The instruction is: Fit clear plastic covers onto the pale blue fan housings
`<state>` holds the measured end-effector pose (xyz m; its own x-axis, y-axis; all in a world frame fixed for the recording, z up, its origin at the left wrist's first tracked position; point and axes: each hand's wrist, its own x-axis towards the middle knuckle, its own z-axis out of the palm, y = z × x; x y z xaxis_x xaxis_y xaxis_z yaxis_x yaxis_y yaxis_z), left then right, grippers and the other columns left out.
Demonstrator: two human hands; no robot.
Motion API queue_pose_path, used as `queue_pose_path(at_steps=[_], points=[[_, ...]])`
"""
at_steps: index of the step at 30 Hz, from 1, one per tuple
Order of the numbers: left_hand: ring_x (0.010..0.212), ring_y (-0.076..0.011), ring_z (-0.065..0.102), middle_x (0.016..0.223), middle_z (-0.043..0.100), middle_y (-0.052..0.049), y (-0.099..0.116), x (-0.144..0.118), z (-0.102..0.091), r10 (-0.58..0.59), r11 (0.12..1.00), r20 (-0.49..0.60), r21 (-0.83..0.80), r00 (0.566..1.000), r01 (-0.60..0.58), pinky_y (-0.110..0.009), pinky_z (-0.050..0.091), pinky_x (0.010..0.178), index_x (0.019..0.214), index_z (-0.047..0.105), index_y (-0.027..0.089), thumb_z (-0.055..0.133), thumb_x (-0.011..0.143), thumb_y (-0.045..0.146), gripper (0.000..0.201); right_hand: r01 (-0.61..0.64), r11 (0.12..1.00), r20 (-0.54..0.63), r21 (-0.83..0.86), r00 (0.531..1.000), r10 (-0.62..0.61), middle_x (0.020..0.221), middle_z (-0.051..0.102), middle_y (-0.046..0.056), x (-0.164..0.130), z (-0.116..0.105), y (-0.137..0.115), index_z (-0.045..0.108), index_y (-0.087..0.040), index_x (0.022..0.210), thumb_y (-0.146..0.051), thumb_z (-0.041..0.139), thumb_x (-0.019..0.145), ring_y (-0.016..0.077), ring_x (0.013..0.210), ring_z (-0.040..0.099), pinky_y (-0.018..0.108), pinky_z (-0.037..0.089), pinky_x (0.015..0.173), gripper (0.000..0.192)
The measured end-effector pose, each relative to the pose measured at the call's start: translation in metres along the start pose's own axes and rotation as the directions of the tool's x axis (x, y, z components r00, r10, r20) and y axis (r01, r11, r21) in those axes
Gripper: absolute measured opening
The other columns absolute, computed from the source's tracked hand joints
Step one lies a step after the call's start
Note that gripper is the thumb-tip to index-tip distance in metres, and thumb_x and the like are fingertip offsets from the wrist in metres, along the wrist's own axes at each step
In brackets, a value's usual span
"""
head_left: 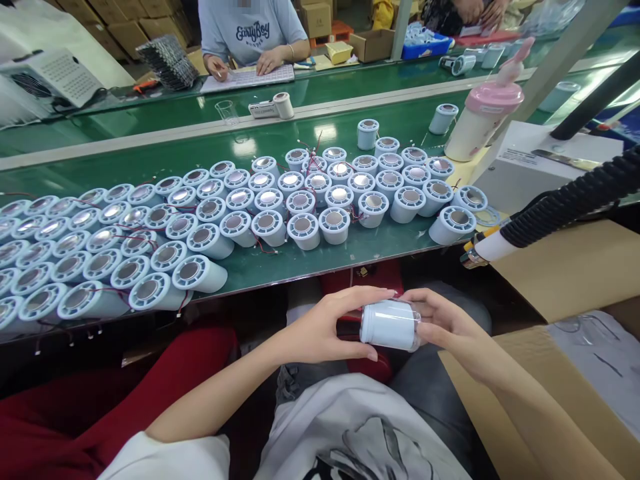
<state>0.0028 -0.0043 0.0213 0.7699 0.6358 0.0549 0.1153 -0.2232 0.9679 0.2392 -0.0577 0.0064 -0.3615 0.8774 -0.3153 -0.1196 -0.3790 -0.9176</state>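
Above my lap, a light-blue cylindrical housing (pixel 387 325) lies on its side between my hands, with a clear plastic cup around its right part. My left hand (pixel 333 323) grips its left end, thumb below and fingers over the top. At the other end, the fingers of my right hand (pixel 440 320) close on the clear cup. Beyond them on the green bench stand rows of similar blue cylinders (pixel 303 230) with round silver discs on top. Thin red and black wires trail from some of them.
A pink-topped bottle (pixel 480 120) and a white box (pixel 520 163) stand at the right. A black corrugated hose (pixel 575 197) reaches in near an open carton (pixel 540 373). Across the bench sits a co-worker (pixel 250 33), behind a clear cup (pixel 227 112) and a white handheld device (pixel 273 107).
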Motion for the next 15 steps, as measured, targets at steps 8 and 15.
queue_pose_path(at_steps=[8,15], points=[[0.132,-0.0242,0.045,0.142,0.050,-0.008,0.000,0.000,0.000,0.010,1.000,0.012,-0.008,1.000,-0.010,-0.038,0.040,0.109,0.137,0.047,0.029,0.079,0.070,0.021,0.075,-0.115,0.978,-0.032,0.173,0.992,0.123,0.076,0.065,0.001,0.005,0.006,0.004,0.051,-0.018,0.103,-0.054,0.065,0.082,0.0137,0.062,0.066,0.023,0.057,0.057,0.043],[0.133,-0.0278,0.044,0.142,0.050,-0.010,-0.002,-0.001,-0.001,0.034,0.999,0.025,0.024,0.999,-0.035,-0.045,0.037,0.111,0.138,0.047,0.029,0.078,0.072,0.026,0.073,-0.191,0.956,-0.019,0.222,0.980,0.200,0.060,0.064,0.000,0.007,0.014,0.007,0.052,-0.017,0.096,-0.066,0.056,0.081,0.0143,0.046,0.063,0.019,0.049,0.039,0.051]])
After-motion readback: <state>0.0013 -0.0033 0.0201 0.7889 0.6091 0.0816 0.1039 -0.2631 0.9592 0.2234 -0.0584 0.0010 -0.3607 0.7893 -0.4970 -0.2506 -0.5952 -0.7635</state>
